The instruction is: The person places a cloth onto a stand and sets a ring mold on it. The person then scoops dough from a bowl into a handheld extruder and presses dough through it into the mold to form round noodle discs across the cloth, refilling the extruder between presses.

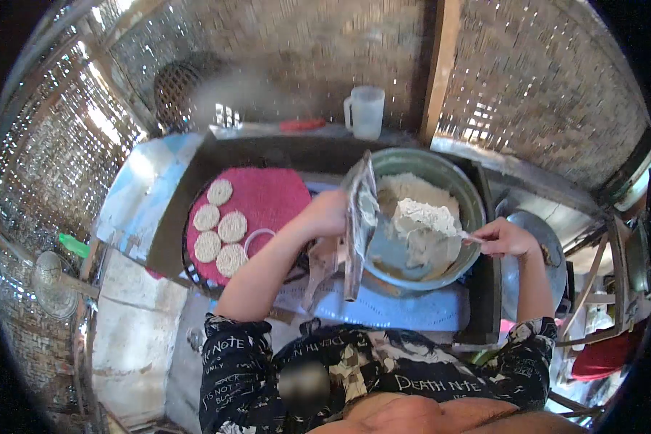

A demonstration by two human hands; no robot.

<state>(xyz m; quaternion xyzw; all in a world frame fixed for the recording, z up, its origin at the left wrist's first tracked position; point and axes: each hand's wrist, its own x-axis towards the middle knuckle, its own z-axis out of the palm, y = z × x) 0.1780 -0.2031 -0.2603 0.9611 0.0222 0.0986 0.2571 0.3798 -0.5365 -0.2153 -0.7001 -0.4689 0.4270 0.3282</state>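
My left hand (pixel 328 214) is closed round a long wood-and-metal tool that looks like a dough press (pixel 359 228), held on edge at the left rim of a green basin (pixel 472 197). Its fingertips are partly hidden behind the tool. My right hand (pixel 505 239) pinches the handle of a spoon (pixel 467 236) at the basin's right rim. A heap of white dough or wet flour (pixel 427 218) lies at the spoon's end, over a paler mass (pixel 434 249) in the basin.
Left of the basin, several coiled pale rounds (pixel 208 247) and a white ring (pixel 260 241) lie on a round pink cloth (pixel 264 189). Behind stand a clear plastic jug (pixel 367 113) and a red-handled object (pixel 302 125). A dark wooden frame (pixel 493 289) surrounds the work area.
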